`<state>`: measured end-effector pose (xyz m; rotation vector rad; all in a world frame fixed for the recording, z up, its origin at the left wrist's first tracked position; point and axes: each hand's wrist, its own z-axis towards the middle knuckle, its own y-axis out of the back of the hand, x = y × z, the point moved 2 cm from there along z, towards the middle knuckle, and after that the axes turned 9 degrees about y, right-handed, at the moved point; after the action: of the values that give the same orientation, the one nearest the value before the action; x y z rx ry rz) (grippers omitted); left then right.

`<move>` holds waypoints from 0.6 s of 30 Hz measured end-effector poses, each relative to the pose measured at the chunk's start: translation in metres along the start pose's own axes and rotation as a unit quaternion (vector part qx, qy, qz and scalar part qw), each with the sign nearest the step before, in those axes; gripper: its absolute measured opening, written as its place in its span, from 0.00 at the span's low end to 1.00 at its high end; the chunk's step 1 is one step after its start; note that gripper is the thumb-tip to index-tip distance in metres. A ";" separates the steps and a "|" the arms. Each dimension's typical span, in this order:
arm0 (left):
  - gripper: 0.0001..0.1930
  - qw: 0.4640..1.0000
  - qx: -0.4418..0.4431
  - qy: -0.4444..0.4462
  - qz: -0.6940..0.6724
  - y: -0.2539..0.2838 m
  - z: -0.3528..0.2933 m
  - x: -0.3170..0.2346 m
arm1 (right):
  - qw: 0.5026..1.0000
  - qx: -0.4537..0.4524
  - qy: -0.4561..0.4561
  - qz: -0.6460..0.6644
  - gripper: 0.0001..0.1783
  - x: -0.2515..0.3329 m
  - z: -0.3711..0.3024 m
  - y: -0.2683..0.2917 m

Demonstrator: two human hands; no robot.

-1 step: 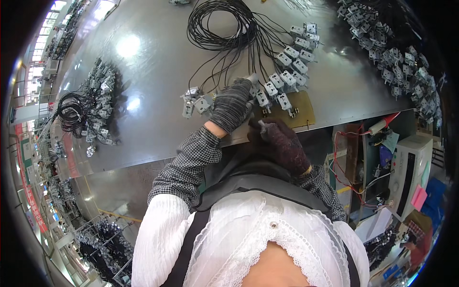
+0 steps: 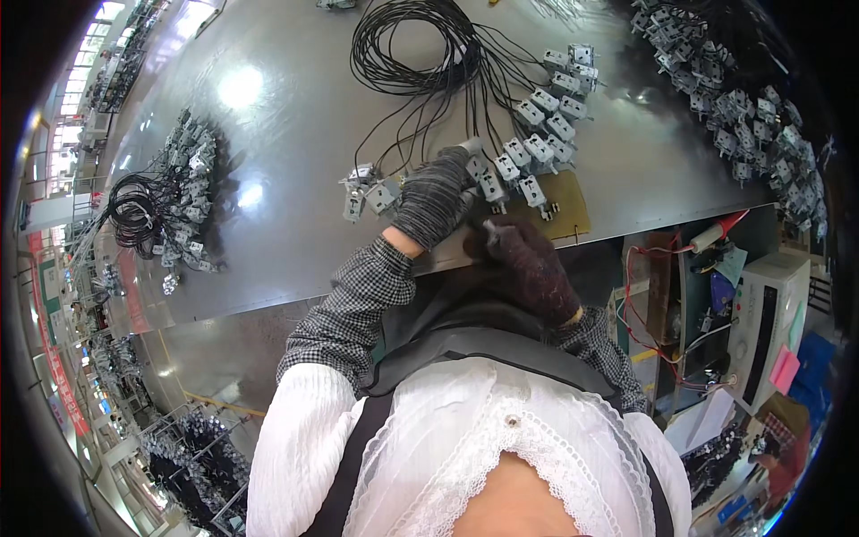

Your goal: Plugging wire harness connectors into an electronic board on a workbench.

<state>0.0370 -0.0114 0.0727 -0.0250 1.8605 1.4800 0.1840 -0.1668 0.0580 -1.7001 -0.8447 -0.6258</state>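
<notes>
On a metal tabletop [image 2: 277, 134], small grey blocks [image 2: 540, 148] on black cables [image 2: 461, 64] spread in a slanting cluster, and the grey-gloved left hand [image 2: 434, 199] rests among them with fingers curled, though whether its grip is around anything is hidden. One block [image 2: 490, 185] lies just right of this grip, its long axis running mostly toward the tabletop's far side, the far end leaning left. The right hand [image 2: 534, 268], in a dark red glove, is less near, apart from that block on its near side, by the tabletop's edge, its grip too shadowed to make out.
</notes>
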 end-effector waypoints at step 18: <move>0.25 0.990 0.132 -0.048 -0.026 0.003 -0.007 -0.024 | 0.910 -0.060 0.101 -0.398 0.16 0.053 -0.020 0.020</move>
<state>0.0493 -0.0269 0.0884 0.1220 1.9477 1.1699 0.2324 -0.1770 0.0918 -1.3156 -1.3746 -1.4001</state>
